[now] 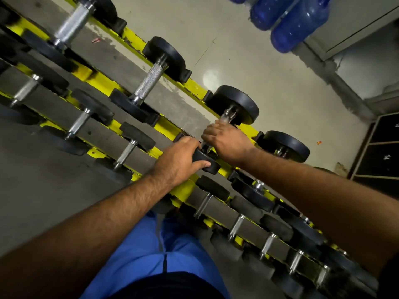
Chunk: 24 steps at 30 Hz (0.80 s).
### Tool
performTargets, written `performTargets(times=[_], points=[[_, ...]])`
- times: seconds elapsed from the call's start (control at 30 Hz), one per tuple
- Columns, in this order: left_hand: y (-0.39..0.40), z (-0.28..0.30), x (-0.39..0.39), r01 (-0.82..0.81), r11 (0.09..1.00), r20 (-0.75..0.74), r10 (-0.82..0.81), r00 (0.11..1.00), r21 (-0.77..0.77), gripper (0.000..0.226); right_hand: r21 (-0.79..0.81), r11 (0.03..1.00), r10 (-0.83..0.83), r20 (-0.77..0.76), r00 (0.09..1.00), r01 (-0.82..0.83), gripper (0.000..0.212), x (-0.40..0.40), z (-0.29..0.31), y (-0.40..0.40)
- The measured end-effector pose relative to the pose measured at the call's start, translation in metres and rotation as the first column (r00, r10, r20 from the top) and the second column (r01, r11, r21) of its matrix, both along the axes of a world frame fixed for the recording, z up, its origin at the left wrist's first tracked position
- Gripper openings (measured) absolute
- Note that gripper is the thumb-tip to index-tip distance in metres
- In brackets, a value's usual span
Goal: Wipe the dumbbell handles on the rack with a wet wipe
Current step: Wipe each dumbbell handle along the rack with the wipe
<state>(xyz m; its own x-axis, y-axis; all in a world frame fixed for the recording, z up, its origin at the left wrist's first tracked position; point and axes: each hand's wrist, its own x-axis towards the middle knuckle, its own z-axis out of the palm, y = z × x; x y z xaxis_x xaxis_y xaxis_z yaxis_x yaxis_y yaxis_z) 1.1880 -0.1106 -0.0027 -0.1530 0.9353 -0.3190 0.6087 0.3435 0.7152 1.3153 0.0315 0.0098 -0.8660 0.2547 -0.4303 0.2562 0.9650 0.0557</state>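
Head view, looking down on a yellow rack [101, 79] with black dumbbells set crosswise on tiered rails. Both hands on one dumbbell [237, 104] in the top row, mid-frame. Left hand [181, 160] grips its near plate [210, 164], fingers curled over the top edge, thumb along the front rim. Right hand [224, 139] is wrapped round its handle [226, 117]; only a short chrome stretch shows beyond the knuckles, next to the far plate. Wipe: can't tell, nothing of it shows outside the right fist. The dumbbell sits on the rack rails, near plate on the front rail, far plate on the rear rail. Next dumbbell to the left [149, 80] has its knurled handle fully exposed, nobody touching it; another further left [71, 24], blurred. Another top-row dumbbell [285, 145] lies just right of the held one, partly behind the right forearm. Lower rows carry smaller dumbbells [129, 147] with short chrome handles. Blue trousers [140, 251] at bottom centre. Grey floor [269, 67] beyond the rack, blue water jugs [298, 24] at top right, dark lockers [382, 152] at the right edge.
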Motion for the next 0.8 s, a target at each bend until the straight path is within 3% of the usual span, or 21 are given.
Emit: performTargets(times=[0.13, 0.27, 0.4, 0.53, 0.57, 0.7, 0.8], points=[[-0.001, 0.003, 0.002, -0.003, 1.0, -0.013, 0.003, 1.0, 0.013, 0.051, 0.067, 0.98, -0.184, -0.047, 0.982, 0.187, 0.038, 0.001, 0.005, 0.024], [-0.003, 0.006, 0.006, -0.022, 0.999, -0.002, 0.022, 1.0, 0.026, 0.052, -0.065, 0.997, 0.033, 0.017, 0.999, -0.031, 0.03, -0.007, 0.0, 0.0], [-0.003, 0.006, 0.008, -0.029, 0.999, -0.01, 0.029, 1.0, 0.029, 0.052, -0.017, 0.992, -0.123, -0.162, 0.979, 0.122, 0.037, 0.014, 0.001, 0.018], [-0.004, 0.007, 0.009, -0.036, 0.999, -0.01, 0.037, 0.999, 0.034, 0.051, -0.187, 0.975, 0.084, -0.195, 0.977, -0.121, 0.032, 0.019, -0.013, -0.009], [-0.004, 0.008, 0.009, -0.037, 0.999, -0.01, 0.037, 0.999, 0.03, 0.051, -0.187, 0.973, 0.095, -0.196, 0.976, -0.132, 0.032, 0.019, -0.012, -0.004], [-0.004, 0.008, 0.007, -0.031, 0.999, -0.004, 0.031, 1.0, 0.015, 0.052, -0.032, 0.995, -0.104, -0.199, 0.974, 0.099, 0.032, 0.01, -0.006, 0.014], [-0.004, 0.009, 0.007, -0.029, 0.999, -0.004, 0.029, 1.0, 0.019, 0.051, -0.11, 0.992, 0.053, -0.132, 0.99, -0.068, 0.028, 0.004, -0.009, 0.004]])
